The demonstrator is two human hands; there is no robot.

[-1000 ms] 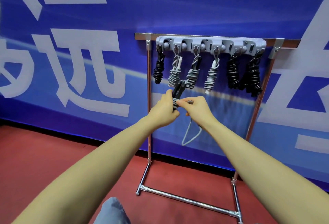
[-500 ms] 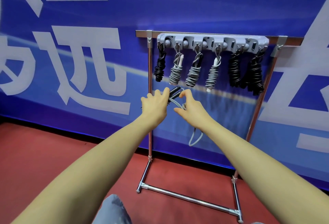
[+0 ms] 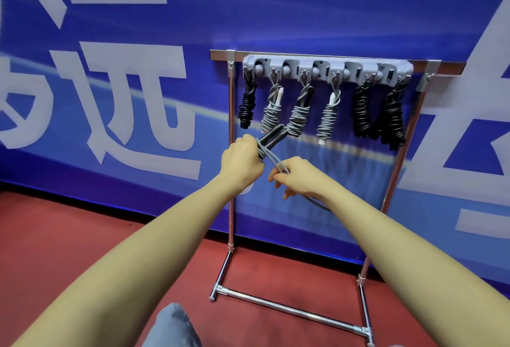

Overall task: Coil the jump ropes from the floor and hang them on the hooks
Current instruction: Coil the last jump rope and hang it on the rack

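Head cam: six coiled ropes (image 3: 327, 115) already hung on the hooks (image 3: 325, 70); left hand (image 3: 242, 161) grips handles (image 3: 271, 137), right hand (image 3: 299, 178) pinches cord (image 3: 273, 159), mid-wrap.

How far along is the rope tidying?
Six coiled ropes, black and grey, hang on the hook rail. In hand: the left hand grips dark handles while the right hand wraps grey cord. Left: finish coiling and hang it.

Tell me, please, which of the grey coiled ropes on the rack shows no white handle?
The middle grey coil, third bundle from the rack's left end: the grey coils either side each show a white handle tip; it shows none.
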